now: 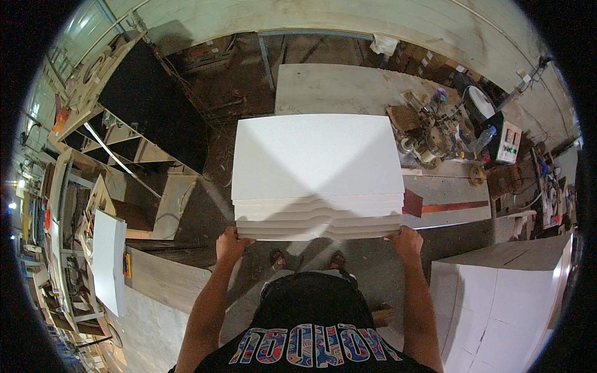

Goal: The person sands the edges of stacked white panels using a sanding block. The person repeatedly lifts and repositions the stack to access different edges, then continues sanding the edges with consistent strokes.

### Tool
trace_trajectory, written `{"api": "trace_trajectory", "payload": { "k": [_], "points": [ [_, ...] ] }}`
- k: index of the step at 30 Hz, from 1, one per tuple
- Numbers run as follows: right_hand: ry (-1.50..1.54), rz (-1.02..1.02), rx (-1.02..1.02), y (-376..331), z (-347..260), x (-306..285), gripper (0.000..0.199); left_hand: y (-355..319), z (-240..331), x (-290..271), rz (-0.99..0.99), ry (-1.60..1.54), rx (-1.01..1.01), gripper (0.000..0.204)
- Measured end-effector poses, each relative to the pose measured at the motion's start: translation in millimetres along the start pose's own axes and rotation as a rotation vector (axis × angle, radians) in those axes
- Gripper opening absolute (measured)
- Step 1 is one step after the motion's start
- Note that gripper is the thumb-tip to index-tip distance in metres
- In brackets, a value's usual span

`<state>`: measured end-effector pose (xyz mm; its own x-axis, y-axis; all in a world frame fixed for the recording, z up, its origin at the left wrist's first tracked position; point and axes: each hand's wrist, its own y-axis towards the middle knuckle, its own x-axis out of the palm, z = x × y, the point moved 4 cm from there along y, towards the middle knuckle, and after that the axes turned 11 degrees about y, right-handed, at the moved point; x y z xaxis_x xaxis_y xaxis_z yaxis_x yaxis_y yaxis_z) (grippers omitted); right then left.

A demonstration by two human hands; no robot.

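Observation:
In front of me lies a stack of white sheets (pixel 318 158), with several layers stepped along the near edge and a small notch-like bend in the middle of each. My left hand (pixel 231 245) grips the near left corner, its thumb pointing inward over the edge. At the near right corner my right hand (pixel 404 241) holds the stack the same way. Under the sheets the other fingers are mostly hidden. The stack looks level, and its far end overlaps a pale tabletop (pixel 333 87); what bears its near part is out of sight.
Right of the stack, a cluttered machine (pixel 432 140) stands beside a control box (pixel 509 140) and a clear bottle (pixel 484 138). A large white block-like pile (pixel 497 311) is at lower right. Left are a black-sided wooden frame (pixel 149 102) and another white sheet stack (pixel 108 261).

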<state>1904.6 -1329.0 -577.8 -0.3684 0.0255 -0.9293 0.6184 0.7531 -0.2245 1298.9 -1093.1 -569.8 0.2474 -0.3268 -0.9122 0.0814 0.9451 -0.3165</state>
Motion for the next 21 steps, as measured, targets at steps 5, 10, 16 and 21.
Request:
{"api": "trace_trajectory", "payload": {
  "k": [5,10,16,21],
  "points": [
    [0.031,0.056,-0.046,-8,-9,-11,0.063,11,-8,11,-0.013,0.016,0.005,0.071],
    [0.081,0.022,-0.070,-6,-6,-8,0.060,18,-21,28,-0.039,-0.119,-0.080,0.070],
    [-0.027,0.066,-0.112,3,10,13,0.075,17,-26,32,-0.017,-0.101,-0.102,0.075],
    [0.128,0.084,-0.052,-1,25,28,0.079,18,-37,51,-0.002,-0.373,-0.058,0.070]
  ]
}}
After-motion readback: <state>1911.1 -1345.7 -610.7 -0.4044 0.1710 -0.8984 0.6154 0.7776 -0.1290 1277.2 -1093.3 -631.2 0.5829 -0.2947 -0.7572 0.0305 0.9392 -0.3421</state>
